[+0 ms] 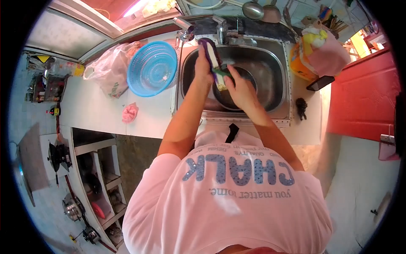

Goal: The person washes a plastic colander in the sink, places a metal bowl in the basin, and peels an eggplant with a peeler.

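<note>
A long eggplant [212,52], dark purple with a pale peeled strip along it, is held over the sink [270,63] by my left hand [203,67], whose fingers are wrapped round it. My right hand [242,89] is closed on a small green tool [223,73] that looks like a peeler, which lies against the eggplant's lower part. Its blade is too small to make out. Below the hands, a round metal bowl [253,80] sits inside the sink, partly covered by my right hand.
Left of the sink are a blue plastic colander [134,70], a plastic bag [108,76] and a crumpled pink cloth [130,113]. Two taps [221,29] stand behind it. On the right are an orange container [302,59] with cloths, a dark scrubber [301,108] and a red cabinet [359,97].
</note>
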{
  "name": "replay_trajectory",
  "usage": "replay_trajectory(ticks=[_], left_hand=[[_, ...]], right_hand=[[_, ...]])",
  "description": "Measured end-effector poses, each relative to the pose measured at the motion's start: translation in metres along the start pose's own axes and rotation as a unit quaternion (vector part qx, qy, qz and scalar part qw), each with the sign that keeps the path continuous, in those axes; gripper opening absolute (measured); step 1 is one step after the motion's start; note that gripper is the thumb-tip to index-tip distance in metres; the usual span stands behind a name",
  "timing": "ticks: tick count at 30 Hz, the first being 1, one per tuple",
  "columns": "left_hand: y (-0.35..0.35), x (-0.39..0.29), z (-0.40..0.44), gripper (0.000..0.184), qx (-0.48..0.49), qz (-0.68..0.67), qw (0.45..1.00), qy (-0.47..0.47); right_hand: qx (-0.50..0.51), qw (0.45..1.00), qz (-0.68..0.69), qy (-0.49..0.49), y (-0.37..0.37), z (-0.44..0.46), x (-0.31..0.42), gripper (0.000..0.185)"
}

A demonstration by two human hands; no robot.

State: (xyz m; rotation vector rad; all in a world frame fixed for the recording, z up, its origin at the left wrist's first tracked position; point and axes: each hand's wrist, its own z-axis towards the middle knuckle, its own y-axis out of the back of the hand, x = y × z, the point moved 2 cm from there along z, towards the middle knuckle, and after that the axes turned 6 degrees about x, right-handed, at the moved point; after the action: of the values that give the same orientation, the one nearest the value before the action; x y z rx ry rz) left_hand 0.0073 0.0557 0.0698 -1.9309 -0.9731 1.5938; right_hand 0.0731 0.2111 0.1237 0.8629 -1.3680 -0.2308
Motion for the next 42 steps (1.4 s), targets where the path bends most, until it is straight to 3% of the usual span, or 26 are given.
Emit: replay_trajectory(ticks=[4, 5, 7, 9, 16, 21, 23, 28, 32, 38, 42], left_hand=[[-0.007, -0.017, 0.000, 0.044, 0.003, 0.022, 1.000, -0.008], [-0.006, -0.016, -0.001, 0.044, 0.013, 0.031, 0.999, 0.000], [-0.009, -0.009, -0.003, 0.046, 0.018, 0.045, 0.998, 0.028], [-0.018, 0.006, -0.013, 0.047, 0.005, 0.058, 0.996, 0.067], [-0.040, 0.013, -0.034, 0.043, 0.016, 0.112, 0.993, 0.036], [-0.028, 0.018, -0.026, 0.046, -0.008, 0.019, 0.999, 0.041], [-0.024, 0.007, -0.022, 0.045, 0.035, 0.025, 0.998, 0.036], [-0.023, 0.010, -0.016, 0.047, 0.039, 0.040, 0.997, 0.044], [-0.034, 0.005, -0.016, 0.047, 0.043, 0.035, 0.998, 0.023], [-0.050, 0.004, -0.029, 0.045, 0.043, 0.052, 0.997, 0.028], [-0.063, 0.003, -0.039, 0.044, 0.015, 0.071, 0.997, 0.022]], right_hand=[[-0.010, 0.998, 0.043, 0.036, 0.002, -0.018, -0.012, 0.046], [-0.013, 0.999, 0.050, -0.004, 0.008, -0.012, -0.016, 0.046], [-0.084, 0.993, 0.062, 0.048, 0.020, 0.008, -0.021, 0.047], [-0.072, 0.995, 0.065, 0.037, 0.035, 0.025, -0.010, 0.048], [-0.062, 0.998, -0.015, 0.010, 0.035, 0.035, 0.006, 0.049], [-0.042, 0.999, -0.030, 0.010, 0.022, 0.019, 0.009, 0.049], [-0.009, 0.999, -0.032, -0.007, 0.014, 0.011, 0.007, 0.048], [-0.039, 0.998, 0.005, 0.044, 0.025, 0.014, 0.004, 0.050], [-0.038, 0.998, -0.038, 0.016, 0.031, 0.014, 0.015, 0.049], [-0.098, 0.993, 0.023, 0.058, 0.033, 0.032, 0.018, 0.050], [-0.093, 0.994, -0.036, 0.045, 0.041, 0.038, 0.023, 0.050]])
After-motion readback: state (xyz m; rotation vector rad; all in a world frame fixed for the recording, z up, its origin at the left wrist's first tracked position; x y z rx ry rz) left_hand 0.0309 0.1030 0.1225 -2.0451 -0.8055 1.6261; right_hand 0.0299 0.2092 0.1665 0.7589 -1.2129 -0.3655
